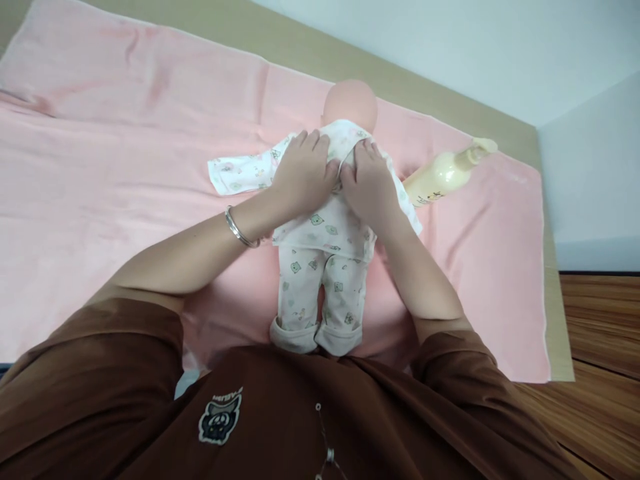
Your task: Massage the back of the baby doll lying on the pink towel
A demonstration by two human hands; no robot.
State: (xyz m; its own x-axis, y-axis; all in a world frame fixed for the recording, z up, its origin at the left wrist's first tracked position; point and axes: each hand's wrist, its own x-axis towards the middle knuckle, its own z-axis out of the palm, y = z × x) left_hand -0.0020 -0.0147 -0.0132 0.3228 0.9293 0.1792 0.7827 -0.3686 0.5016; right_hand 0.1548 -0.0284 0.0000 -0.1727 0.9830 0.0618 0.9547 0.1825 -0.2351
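Observation:
A doll (350,105) lies on a pink cloth, its bald head away from me, in a white printed top (325,230) and matching trousers (299,283) with turned-up cuffs. My left hand (306,175) rests on the chest of the top, its fingers slightly apart near the collar. Beside it, my right hand (369,183) has its fingers bent and closed on the top's front edge. Both thumbs are close together at the middle of the chest. One sleeve (243,175) stretches out flat to the left; the other hangs partly behind my right forearm.
A pale yellow pump bottle (443,175) lies on its side to the right of the doll. The pink cloth (125,167) covers most of a beige table (425,83), which meets a white wall at the back. Wooden floor shows at the lower right.

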